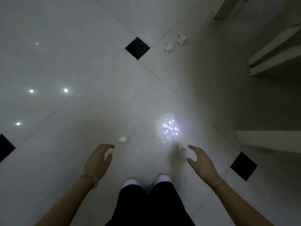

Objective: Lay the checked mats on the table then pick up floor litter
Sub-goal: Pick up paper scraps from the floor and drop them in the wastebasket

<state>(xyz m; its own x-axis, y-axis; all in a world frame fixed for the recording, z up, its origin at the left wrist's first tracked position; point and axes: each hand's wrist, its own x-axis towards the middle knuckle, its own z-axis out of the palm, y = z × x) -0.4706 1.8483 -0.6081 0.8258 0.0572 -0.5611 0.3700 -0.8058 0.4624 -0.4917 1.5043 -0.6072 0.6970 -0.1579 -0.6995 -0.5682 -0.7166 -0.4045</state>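
Left hand (97, 159) and right hand (201, 160) are both spread and empty above the floor (53, 160). The right scrap (182, 148) lies just off the right fingertips. The left scrap (123, 138) lies slightly farther ahead of the left hand. The far scraps (181, 38) lie well beyond both. No mats are in view.

Open floor (78, 67) ahead and left; pale furniture legs (268, 139) close at right.
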